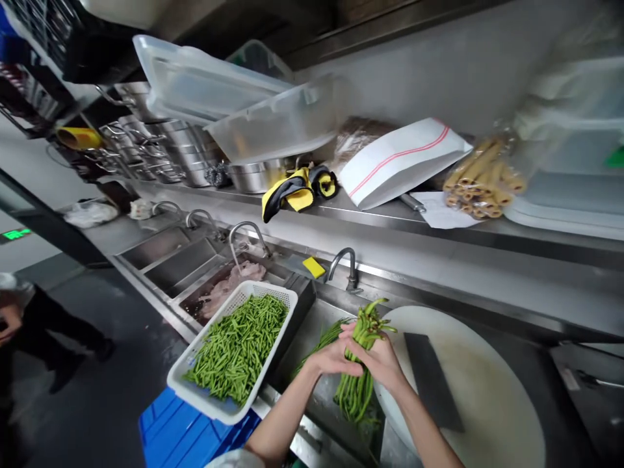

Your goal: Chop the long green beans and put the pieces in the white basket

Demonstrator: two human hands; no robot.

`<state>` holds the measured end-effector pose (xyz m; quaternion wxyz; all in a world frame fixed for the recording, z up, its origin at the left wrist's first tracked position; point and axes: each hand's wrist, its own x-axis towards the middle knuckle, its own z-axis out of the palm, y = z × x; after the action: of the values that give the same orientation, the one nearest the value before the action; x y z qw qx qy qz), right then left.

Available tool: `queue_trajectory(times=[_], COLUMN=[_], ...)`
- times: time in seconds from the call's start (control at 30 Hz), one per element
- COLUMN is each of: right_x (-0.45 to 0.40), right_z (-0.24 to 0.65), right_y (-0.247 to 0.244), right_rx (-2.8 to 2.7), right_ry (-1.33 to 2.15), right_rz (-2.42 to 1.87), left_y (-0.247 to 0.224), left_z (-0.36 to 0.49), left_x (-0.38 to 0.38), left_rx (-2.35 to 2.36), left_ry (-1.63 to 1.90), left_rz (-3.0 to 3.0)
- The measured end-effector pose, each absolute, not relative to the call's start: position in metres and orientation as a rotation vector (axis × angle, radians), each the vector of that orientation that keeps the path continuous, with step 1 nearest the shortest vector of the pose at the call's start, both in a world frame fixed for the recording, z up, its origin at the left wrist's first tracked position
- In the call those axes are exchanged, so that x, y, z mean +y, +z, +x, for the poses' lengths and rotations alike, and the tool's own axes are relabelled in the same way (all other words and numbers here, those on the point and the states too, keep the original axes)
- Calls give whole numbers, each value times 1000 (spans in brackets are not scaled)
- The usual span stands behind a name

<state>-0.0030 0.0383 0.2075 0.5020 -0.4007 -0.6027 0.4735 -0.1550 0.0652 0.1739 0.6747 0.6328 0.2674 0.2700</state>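
Over a sink [319,391], left hand [332,358] and right hand [382,361] clasp long beans [354,393] pointing away, the right nearer the chopping board [497,390].

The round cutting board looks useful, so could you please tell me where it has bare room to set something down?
The broadest bare patch on the cutting board lies between the dark flat slab and the board's right-hand rim in the picture. The left rim is crowded: the left hand and right hand hold long green beans beside it.
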Motion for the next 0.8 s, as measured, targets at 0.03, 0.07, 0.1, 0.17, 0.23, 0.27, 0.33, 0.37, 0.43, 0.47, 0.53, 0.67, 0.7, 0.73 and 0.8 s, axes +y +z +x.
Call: queue_trajectory(times=[0.03, 0.07, 0.1, 0.17, 0.23, 0.27, 0.33, 0.37, 0.43, 0.47, 0.53, 0.67, 0.7, 0.73, 0.8], right_x=[38, 38, 37, 33, 29, 27, 27, 29, 36, 40, 48, 57, 58, 60, 61], right_z=[-1, 2, 5, 12, 18, 20, 21, 20, 18, 17, 15, 11, 11, 11, 12], right_y=[206, 205, 203, 199, 197, 197, 200, 202, 206, 207, 209, 215, 217, 219, 223], right_rx=[-1484, -1511, -1527, -1501, -1446, -1455, -1555, -1628, -1754, -1799, -1869, -1946, -1985, -2034, -2143], right_ry=[1124, 1093, 1053, 934, 750, 655, 506, 458, 378, 336, 264, 194, 182, 165, 105], right_rz=[-985, -1007, -1032, -1095, -1169, -1188, -1162, -1121, -1036, -1006, -955, -855, -838, -829, -823], left_y=[173, 172, 169, 163, 160, 161, 166, 170, 180, 186, 196, 206, 206, 204, 200], left_z=[-152, -148, -146, -142, -142, -143, -146, -147, -152, -154, -158, -165, -166, -168, -171], left_x=[65, 64, 61, 56, 53, 53, 56, 59, 64, 67, 71, 68, 66, 64, 58], left_rx=[579, 550, 521, 511, 535, 545, 554, 556, 564, 568, 583, 643, 653, 659, 668], left_ry=[606, 601, 590, 601, 659, 687, 722, 731, 740, 739, 734, 731, 725, 716, 700], left_rz=[1411, 1396, 1364, 1222, 1077, 1023, 969, 972, 1017, 1043, 1081, 1109, 1102, 1087, 1038])
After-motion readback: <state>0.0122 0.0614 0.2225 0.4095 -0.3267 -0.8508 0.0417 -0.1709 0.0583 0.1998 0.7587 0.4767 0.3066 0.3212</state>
